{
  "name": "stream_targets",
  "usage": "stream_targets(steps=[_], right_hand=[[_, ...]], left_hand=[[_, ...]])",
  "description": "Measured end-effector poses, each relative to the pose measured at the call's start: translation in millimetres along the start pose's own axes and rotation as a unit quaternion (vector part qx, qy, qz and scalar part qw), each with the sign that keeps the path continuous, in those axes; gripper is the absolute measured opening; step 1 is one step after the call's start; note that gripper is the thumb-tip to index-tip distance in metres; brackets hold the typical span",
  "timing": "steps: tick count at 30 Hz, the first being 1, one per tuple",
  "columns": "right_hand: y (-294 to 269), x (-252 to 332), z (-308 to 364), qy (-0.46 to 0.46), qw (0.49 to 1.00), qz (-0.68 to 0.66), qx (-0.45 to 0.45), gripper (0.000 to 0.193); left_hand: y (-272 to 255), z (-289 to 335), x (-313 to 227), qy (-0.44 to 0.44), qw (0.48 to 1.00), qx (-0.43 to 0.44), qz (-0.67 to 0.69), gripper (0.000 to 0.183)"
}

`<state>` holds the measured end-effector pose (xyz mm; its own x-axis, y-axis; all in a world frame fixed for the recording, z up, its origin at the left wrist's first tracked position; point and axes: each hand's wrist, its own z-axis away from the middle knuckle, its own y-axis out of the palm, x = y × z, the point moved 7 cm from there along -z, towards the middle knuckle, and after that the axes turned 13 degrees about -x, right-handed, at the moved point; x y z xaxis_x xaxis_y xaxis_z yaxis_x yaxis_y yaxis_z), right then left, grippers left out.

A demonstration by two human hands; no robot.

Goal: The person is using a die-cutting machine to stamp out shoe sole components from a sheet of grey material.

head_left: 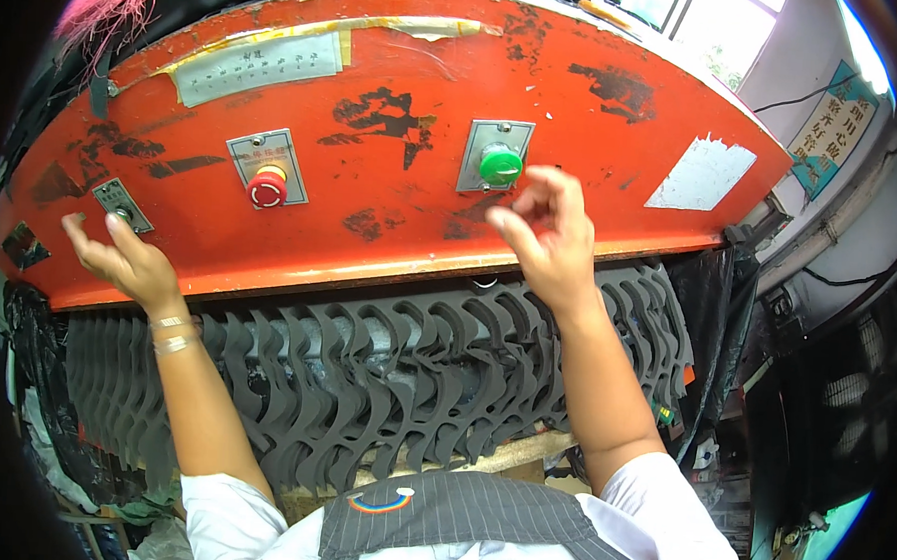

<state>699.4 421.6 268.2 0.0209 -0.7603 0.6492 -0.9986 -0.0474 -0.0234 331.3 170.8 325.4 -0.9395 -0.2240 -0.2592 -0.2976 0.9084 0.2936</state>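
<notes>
A large orange-red machine panel [371, 217] stands before me. My left hand [129, 261], with bands at the wrist, is raised close to a small metal switch plate [122, 206] at the panel's left; its fingers are apart and it holds nothing. My right hand [551, 229] is beside a green push button [500, 166] on a square metal plate. Its fingers are curled but apart, with nothing between them; whether a fingertip touches the button I cannot tell. Left of the middle sits a red mushroom-shaped stop button [267, 188].
Below the panel hangs a row of wavy dark grey foam-like strips [364, 376], under both forearms. Black plastic sheeting [722, 322] drapes at the right end. Pink fringe [105, 10] hangs at the upper left. A pipe [836, 227] runs along the right wall.
</notes>
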Motion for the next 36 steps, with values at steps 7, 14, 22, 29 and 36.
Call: stream_targets(steps=[7,14,22,29,36], right_hand=[[-1.2,13.9,-1.8,0.084,0.996,-0.01,0.011,0.034],[-3.2,37.9,148.6,0.228,0.932,0.041,0.279,0.029],[-72.2,83.1,198.7,0.174,0.89,0.148,0.396,0.041],[-69.2,81.4,204.5,0.056,0.831,0.294,0.468,0.058],[-64.9,69.9,220.6,0.042,0.832,0.337,0.439,0.058]], left_hand=[[1.6,-25.2,22.3,-0.049,0.984,0.155,-0.071,0.07],[-79.4,59.0,-99.8,-0.115,0.862,0.489,0.062,0.003],[-162.6,131.5,-211.3,-0.029,0.608,0.781,0.142,0.039],[-165.0,147.7,-251.3,0.217,0.628,0.747,0.019,0.011],[-176.9,167.7,-243.3,0.184,0.672,0.717,-0.008,0.014]])
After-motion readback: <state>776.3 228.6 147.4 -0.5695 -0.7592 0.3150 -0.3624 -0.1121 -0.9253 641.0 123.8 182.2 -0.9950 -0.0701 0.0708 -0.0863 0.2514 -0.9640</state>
